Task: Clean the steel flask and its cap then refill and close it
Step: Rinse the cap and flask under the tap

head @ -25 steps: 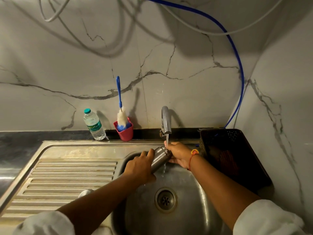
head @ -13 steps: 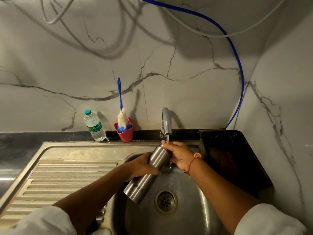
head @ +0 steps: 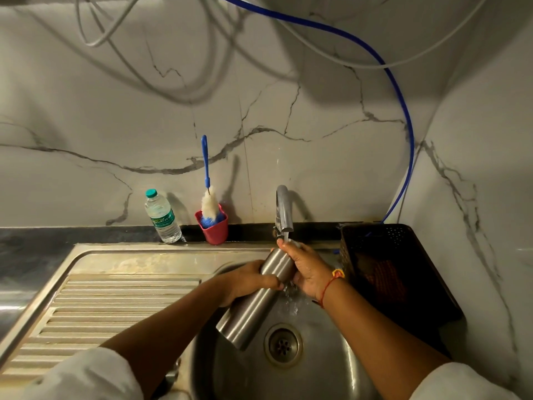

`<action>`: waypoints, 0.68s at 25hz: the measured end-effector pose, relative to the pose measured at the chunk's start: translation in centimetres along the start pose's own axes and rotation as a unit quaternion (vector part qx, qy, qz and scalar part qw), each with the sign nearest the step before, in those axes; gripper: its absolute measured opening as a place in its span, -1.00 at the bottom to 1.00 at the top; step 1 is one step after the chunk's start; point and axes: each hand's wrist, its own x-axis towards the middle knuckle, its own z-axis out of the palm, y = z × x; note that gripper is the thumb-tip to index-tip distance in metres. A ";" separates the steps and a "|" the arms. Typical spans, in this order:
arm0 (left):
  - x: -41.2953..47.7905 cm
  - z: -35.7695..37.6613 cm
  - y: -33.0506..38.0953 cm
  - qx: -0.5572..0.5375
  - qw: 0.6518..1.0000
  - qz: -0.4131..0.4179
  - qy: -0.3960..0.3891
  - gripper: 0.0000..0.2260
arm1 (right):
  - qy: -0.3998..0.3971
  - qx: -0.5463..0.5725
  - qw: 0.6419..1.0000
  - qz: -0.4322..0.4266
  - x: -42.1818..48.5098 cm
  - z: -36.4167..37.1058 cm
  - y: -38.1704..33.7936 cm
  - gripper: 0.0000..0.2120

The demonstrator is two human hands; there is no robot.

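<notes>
The steel flask [head: 253, 304] is tilted over the sink bowl [head: 323, 353], its mouth up under the tap [head: 284, 210] and its base low towards the drain. My left hand [head: 251, 280] grips its middle from the left. My right hand [head: 305, 268] wraps round the neck, fingers at the mouth, where a thin stream of water lands and runs off. The mouth is hidden by my fingers. I cannot see the cap.
A bottle brush [head: 208, 197] stands in a red cup [head: 213, 229] at the back, beside a plastic water bottle [head: 163, 217]. A dark perforated basket [head: 389, 269] sits right of the sink. The ribbed drainboard [head: 95, 307] lies to the left. The drain [head: 283, 344] is below the flask.
The flask's base has swung down and out from behind my left hand, so the body now shows full length. Both hands stay under the running tap.
</notes>
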 end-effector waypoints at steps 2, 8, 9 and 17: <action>0.7 0.0 0.3 0.060 0.998 0.024 0.014 -0.41 | 0.095 0.007 0.995 -0.001 0.2 0.0 -0.1 -0.57; 2.0 0.1 -0.8 0.380 0.912 0.085 0.132 -0.25 | 0.210 0.083 0.974 0.037 0.6 -0.8 0.3 -0.35; 2.1 -0.2 -0.6 0.334 0.933 0.083 0.102 -0.25 | 0.170 0.112 0.978 0.038 0.2 -0.8 0.2 -0.37; 1.4 -0.2 1.2 0.114 0.993 0.030 0.011 -0.36 | 0.110 0.180 0.977 0.001 0.4 0.1 0.9 -0.18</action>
